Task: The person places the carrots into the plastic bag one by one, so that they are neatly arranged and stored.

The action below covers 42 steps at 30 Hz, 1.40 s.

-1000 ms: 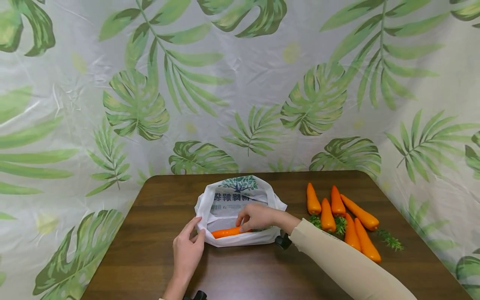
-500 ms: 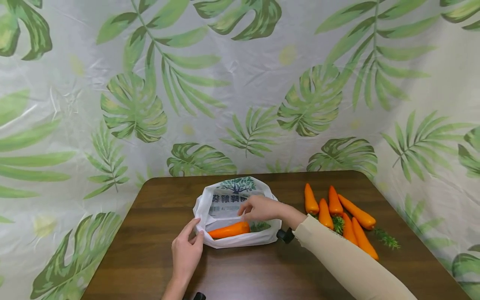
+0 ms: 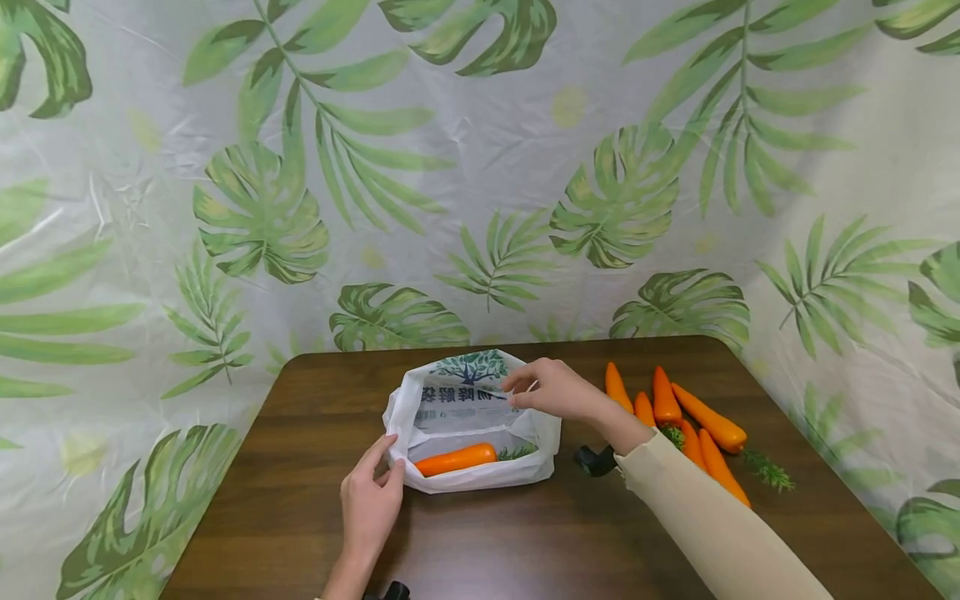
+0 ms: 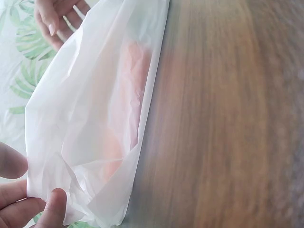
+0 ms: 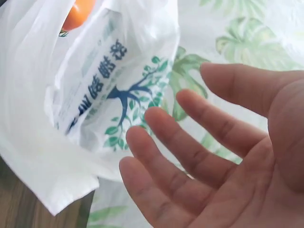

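Fronting leafy backdrop (image 3: pixel 510 150), brown table (image 3: pixel 487 550) under white bag (image 3: pixel 491 480).

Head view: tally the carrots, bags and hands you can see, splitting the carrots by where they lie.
Carrots on the table: 6
Carrot visible in the white bag: 1 (more may be hidden)
White bag: 1
Hands, left hand and right hand: 2
Total visible: 10
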Each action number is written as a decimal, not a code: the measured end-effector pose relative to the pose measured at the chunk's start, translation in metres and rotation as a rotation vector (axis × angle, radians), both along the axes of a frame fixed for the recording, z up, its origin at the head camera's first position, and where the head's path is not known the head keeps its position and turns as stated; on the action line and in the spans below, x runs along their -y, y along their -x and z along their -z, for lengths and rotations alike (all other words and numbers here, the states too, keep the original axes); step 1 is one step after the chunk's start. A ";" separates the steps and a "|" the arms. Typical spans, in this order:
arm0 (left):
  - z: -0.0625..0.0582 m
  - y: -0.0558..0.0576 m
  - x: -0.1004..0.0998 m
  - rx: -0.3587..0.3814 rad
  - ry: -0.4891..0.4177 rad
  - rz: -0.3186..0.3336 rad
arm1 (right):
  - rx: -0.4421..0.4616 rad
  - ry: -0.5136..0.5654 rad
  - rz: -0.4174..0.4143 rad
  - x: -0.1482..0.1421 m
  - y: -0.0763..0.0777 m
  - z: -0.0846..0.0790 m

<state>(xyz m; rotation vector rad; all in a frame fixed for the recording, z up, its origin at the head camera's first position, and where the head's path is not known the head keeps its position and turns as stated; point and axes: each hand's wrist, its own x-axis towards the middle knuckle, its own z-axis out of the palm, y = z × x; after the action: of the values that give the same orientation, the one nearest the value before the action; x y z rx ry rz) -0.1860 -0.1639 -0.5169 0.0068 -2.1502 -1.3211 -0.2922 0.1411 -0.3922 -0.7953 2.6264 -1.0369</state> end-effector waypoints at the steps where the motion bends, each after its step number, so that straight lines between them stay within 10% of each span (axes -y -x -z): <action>1: 0.000 0.000 0.000 -0.002 0.000 -0.002 | 0.000 0.006 0.018 -0.003 -0.001 0.000; 18: -0.001 0.002 0.000 -0.002 -0.003 0.001 | -0.038 0.063 0.266 -0.072 -0.005 0.003; 42: 0.003 0.003 0.001 0.002 0.007 -0.005 | -0.120 -0.044 0.507 -0.128 0.001 0.057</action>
<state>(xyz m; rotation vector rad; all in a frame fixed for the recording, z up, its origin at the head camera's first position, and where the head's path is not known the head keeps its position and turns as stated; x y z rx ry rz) -0.1890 -0.1647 -0.5200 0.0107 -2.1546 -1.3116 -0.2928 0.2688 -0.4495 -0.1793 3.0257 -1.0616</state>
